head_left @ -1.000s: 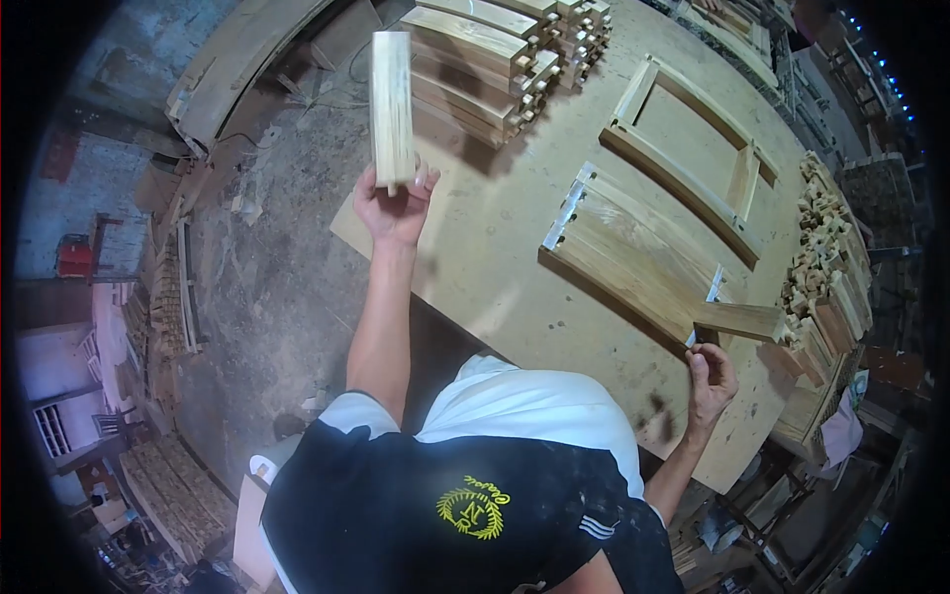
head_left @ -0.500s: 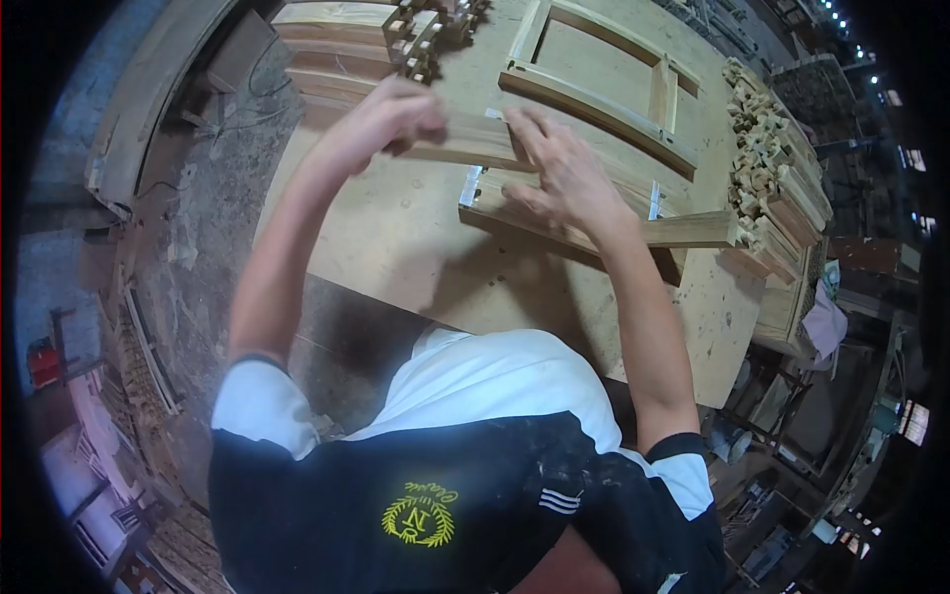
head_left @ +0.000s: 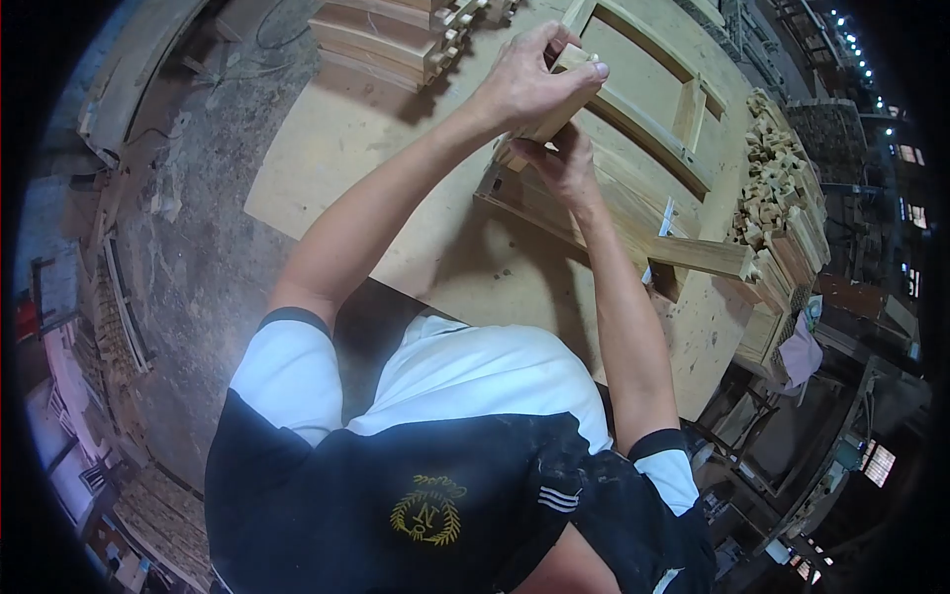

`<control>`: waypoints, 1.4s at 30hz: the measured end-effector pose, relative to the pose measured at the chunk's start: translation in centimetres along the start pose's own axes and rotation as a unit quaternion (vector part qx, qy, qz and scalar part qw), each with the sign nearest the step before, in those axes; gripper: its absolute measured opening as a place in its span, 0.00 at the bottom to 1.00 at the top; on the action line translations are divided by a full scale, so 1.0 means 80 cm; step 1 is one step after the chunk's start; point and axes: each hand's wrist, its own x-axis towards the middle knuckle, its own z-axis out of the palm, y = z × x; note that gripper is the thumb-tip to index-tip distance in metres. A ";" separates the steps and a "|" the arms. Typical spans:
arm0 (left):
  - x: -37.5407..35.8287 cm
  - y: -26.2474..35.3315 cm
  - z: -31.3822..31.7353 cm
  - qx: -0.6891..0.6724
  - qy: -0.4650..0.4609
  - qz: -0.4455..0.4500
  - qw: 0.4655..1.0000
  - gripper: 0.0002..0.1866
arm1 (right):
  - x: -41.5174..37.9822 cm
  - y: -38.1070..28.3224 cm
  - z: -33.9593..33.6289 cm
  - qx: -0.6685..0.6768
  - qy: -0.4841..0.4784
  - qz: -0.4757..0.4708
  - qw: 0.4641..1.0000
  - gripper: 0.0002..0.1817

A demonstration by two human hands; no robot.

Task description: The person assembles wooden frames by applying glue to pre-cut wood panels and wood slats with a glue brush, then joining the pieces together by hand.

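Observation:
My left hand (head_left: 529, 79) is closed around the upper end of a wooden rail (head_left: 566, 114), which is tilted up over the workbench. A narrower tongue shows at the rail's top end, near my thumb. My right hand (head_left: 566, 163) is closed on the lower part of the same rail, with some fingers hidden behind it. Under my hands lie wooden boards (head_left: 618, 198) joined to a crosspiece (head_left: 703, 255) that sticks out to the right. Pale strips (head_left: 667, 216) stand at the joint there.
A finished-looking wooden frame (head_left: 648, 134) lies farther back on the workbench (head_left: 327, 168). Stacked wood pieces (head_left: 376, 45) sit at the back left. A large pile of cut sticks (head_left: 782, 178) stands at the right edge, with a pink cloth (head_left: 800, 351) hanging nearby.
My left hand has moved right and up, toward my right hand. The rail, low over the boards before, is now raised and tilted between both hands.

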 end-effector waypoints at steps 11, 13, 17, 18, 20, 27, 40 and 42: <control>-0.025 -0.033 0.036 -0.117 0.139 0.205 0.962 0.21 | 0.017 0.039 -0.005 -0.167 0.016 -0.166 0.972 0.33; -0.031 -0.034 0.040 -0.107 0.135 0.196 0.965 0.22 | 0.016 0.039 -0.002 -0.165 0.030 -0.176 0.970 0.33; -0.048 -0.032 0.037 -0.065 0.103 0.174 0.977 0.24 | -0.009 0.030 -0.006 -0.170 0.012 -0.118 0.978 0.32; -0.053 -0.024 0.036 -0.099 0.094 0.143 0.980 0.26 | -0.017 0.025 -0.008 -0.179 0.008 -0.109 0.978 0.32; -0.064 -0.010 0.033 -0.166 0.074 0.079 0.980 0.29 | -0.053 0.003 -0.024 -0.146 0.064 -0.016 0.987 0.30; -0.147 -0.127 -0.009 -0.032 0.006 -0.230 0.973 0.42 | -0.319 0.063 -0.231 -0.237 0.467 0.157 0.837 0.15; -0.226 -0.080 0.013 -0.163 0.008 -0.304 0.939 0.36 | -0.355 0.067 -0.258 0.016 0.442 0.348 0.827 0.30; -0.238 -0.045 -0.004 -0.202 0.063 -0.257 0.943 0.34 | -0.368 0.018 -0.234 0.122 0.486 0.335 0.798 0.32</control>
